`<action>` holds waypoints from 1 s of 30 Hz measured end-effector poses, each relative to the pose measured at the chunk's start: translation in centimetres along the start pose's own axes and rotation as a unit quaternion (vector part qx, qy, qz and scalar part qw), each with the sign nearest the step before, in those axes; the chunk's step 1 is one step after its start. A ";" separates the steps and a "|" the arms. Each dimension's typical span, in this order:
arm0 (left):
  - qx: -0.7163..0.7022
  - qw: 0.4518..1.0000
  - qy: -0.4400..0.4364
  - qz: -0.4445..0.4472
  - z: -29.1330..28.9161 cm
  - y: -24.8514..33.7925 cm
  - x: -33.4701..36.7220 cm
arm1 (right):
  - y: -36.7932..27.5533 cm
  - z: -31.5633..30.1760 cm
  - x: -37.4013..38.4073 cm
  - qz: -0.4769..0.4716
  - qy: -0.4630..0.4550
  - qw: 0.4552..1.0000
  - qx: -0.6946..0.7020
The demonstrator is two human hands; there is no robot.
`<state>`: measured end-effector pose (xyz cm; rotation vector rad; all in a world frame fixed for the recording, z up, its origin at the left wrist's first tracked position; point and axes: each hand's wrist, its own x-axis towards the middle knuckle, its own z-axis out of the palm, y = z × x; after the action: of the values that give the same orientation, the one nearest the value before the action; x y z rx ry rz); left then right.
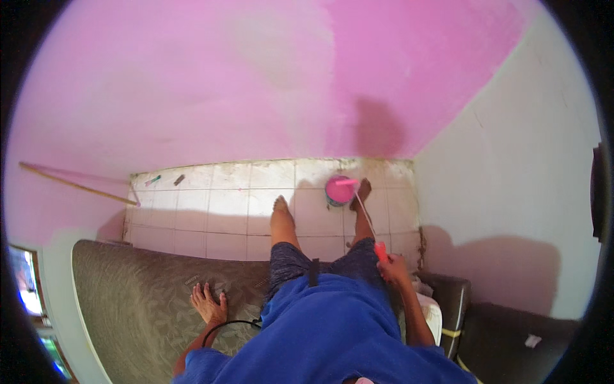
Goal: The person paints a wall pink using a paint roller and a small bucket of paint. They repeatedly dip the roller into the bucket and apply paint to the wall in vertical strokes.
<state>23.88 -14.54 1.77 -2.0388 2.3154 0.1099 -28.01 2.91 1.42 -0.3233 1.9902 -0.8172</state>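
In my right hand point(395, 271) is a paint roller, its red handle point(381, 250) gripped in closed fingers. Its thin metal rod runs forward to the pink roller head point(346, 182), which lies over the mouth of a small bucket point(332, 197) of pink paint. Whether the head touches the paint, I cannot tell. The bucket stands on the floor beside my right foot point(362, 192). My left hand point(209, 307) rests flat, fingers spread, on brown patterned upholstery point(141, 288) and holds nothing.
Ahead rises a wall point(396, 57), deeper pink on its right part and patchy paler pink leftward. A long stick point(77, 183) leans at the left. Two small tools, one green point(153, 180) and one dark point(179, 180), lie on the tiles. Dark furniture point(518, 333) stands at the right.
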 end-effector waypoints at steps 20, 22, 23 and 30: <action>-0.033 0.999 0.021 -0.009 -0.3 -0.3 -0.2 | -0.4 -0.8 -0.2 0.087 -0.068 0.991 0.080; -0.036 0.999 0.016 -0.008 -0.3 -0.3 0.0 | 0.0 -0.8 0.3 0.055 -0.068 0.996 0.022; -0.037 0.999 0.014 -0.007 -0.3 -0.4 -0.1 | 0.5 -1.0 0.4 0.042 -0.068 0.997 -0.004; -0.017 0.999 0.032 -0.003 -0.2 -0.8 -0.2 | 2.1 -1.0 1.1 -0.024 0.006 0.986 -0.164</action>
<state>24.69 -14.48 1.93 -2.0960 2.3613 0.0857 -29.24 4.36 -0.36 -0.5584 2.1355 -0.5192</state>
